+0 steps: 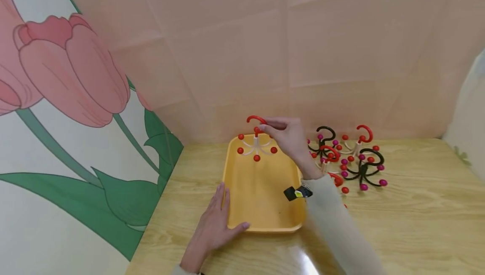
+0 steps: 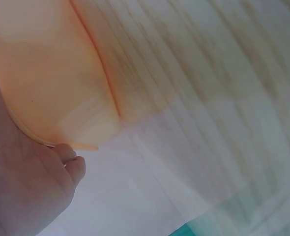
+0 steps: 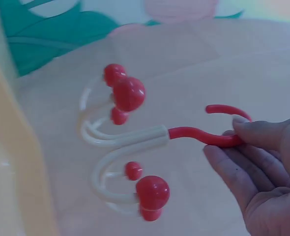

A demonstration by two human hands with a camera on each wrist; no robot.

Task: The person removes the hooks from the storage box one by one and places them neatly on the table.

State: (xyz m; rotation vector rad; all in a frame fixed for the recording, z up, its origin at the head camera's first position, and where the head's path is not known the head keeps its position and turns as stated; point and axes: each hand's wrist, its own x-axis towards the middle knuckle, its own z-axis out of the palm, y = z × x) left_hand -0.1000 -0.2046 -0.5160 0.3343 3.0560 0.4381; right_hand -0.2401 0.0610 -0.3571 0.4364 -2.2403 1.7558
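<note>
A white multi-arm hook hanger [image 3: 135, 135] with red ball tips hangs over the far half of a yellow tray [image 1: 265, 230]. My right hand [image 1: 288, 138] pinches its red hook between thumb and fingers, as the right wrist view also shows. At the tray's near left corner, my left hand [image 1: 214, 222] rests with fingers straight along the left side and thumb on the front rim. In the left wrist view only part of that hand [image 2: 32, 187] shows beside the tray.
Right of the tray lies a group of hook hangers: black ones [image 1: 363, 169] with purple balls and white ones [image 1: 356, 148] with red hooks. My right forearm partly covers them. Behind the table [image 1: 417, 207] hangs a plain pinkish sheet [image 1: 235, 47]; a tulip-printed panel [image 1: 68, 64] stands at left.
</note>
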